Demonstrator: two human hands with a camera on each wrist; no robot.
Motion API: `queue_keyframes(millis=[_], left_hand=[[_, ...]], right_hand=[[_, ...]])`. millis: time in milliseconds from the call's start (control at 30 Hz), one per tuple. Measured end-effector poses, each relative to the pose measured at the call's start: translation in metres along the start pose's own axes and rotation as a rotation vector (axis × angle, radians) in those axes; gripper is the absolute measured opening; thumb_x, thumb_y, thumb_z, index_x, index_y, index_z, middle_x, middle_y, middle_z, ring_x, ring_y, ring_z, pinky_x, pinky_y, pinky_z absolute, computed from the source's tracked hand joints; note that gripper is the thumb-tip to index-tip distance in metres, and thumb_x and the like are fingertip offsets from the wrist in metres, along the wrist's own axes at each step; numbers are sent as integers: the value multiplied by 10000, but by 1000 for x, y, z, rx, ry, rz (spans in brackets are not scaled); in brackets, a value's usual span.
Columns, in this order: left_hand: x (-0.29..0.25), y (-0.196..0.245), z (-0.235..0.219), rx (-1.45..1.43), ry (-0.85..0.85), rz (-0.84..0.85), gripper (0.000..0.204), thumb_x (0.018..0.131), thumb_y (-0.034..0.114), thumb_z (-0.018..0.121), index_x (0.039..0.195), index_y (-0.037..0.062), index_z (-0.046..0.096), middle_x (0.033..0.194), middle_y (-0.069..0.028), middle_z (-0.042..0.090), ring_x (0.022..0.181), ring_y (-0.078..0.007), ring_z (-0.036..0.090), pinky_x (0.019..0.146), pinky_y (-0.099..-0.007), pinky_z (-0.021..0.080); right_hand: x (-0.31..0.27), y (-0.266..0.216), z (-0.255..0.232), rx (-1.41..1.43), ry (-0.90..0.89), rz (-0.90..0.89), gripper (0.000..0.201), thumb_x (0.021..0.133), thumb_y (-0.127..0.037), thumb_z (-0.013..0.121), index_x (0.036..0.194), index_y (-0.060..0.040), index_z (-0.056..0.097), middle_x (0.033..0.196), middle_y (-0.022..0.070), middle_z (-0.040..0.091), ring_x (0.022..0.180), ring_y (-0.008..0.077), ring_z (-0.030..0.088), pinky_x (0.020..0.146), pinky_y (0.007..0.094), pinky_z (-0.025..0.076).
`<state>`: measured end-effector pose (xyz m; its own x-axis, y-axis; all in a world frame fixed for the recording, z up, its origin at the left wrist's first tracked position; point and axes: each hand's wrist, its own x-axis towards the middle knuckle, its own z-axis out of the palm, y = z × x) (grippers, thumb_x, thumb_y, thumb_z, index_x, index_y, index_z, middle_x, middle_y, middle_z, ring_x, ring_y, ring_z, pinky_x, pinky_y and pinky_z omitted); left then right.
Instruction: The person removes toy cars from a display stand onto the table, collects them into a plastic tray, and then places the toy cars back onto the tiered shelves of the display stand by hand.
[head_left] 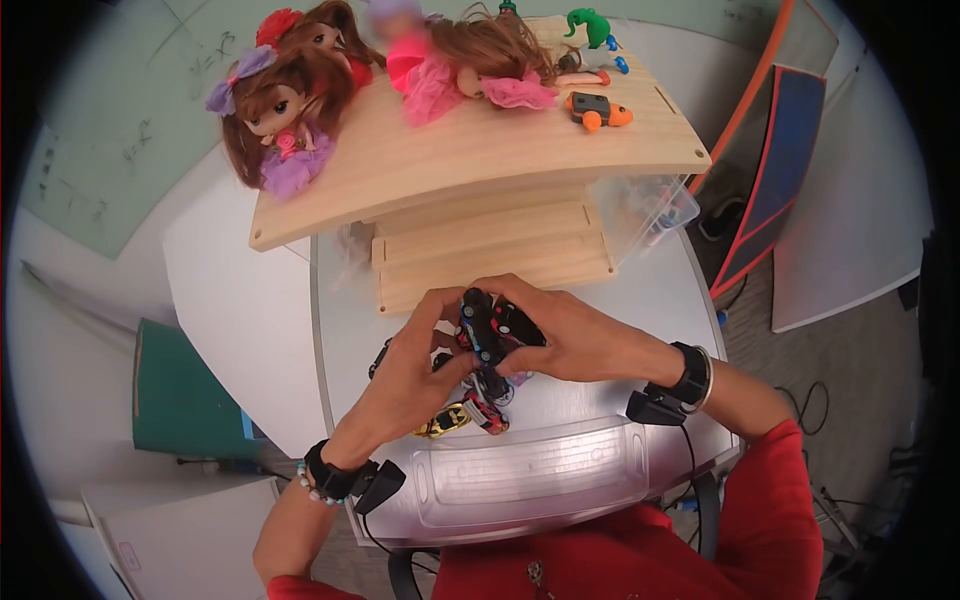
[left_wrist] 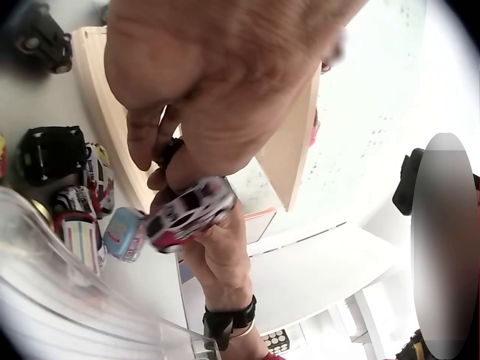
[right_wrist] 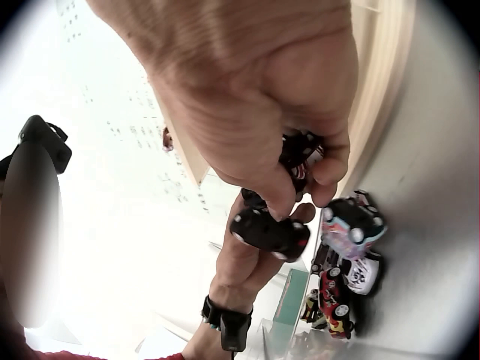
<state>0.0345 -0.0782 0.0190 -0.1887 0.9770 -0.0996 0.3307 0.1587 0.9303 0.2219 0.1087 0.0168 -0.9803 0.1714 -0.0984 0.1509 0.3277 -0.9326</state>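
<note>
Over the table, my left hand and right hand meet around small toy cars. A dark toy car with blue marks stands tilted between the thumbs, fingers of both hands on it. A black and red toy car sits beside it in the right hand's grip. The left wrist view shows a pink, white and black toy car at the fingers. In the right wrist view, a toy car's black underside faces the camera under the right thumb. The palms hide parts of the cars.
Below the hands lie more toy cars, including a yellow one and a red one. A clear plastic tray is at the table's near edge. Behind stands a wooden shelf bearing dolls and an orange-grey toy.
</note>
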Motion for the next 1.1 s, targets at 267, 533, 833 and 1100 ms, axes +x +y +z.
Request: queue_keyframes(millis=[267,533,833,1100], left_hand=[[-45,14,4,43,-28,6,580,1021,-88,790,1527,54,545,1486,-107,612,1259,-254,690,1074,-413,593],[-75,8,4,460,-94,253,433,977,-42,828,1377,51,690,1470,-158,663,1362,-415,614,1141,-500,540],[-119,-18,-32,843,162,-152,1063,916,34,936,1802,158,363,1842,-193,334,1607,-451,483,1326,-544,501],[-102,-29,-28,716,22,-150,1114,897,14,938,1823,180,340,1839,-196,338,1596,-446,510,1276,-516,553]], right_hand=[[-25,-25,6,-118,-126,-41,858,987,-67,873,1721,-92,429,1454,210,729,1309,456,722,1064,552,565],[-41,-4,12,-339,-316,-82,737,984,44,787,1664,-127,559,1432,189,699,1296,450,681,1053,552,541],[-79,19,-30,-615,31,-285,878,841,-1,935,1650,-82,603,1543,183,665,1423,426,612,1166,520,538],[-92,20,-12,-765,-115,46,1207,759,-44,1023,1781,-115,384,1848,217,337,1619,466,483,1288,519,533]])
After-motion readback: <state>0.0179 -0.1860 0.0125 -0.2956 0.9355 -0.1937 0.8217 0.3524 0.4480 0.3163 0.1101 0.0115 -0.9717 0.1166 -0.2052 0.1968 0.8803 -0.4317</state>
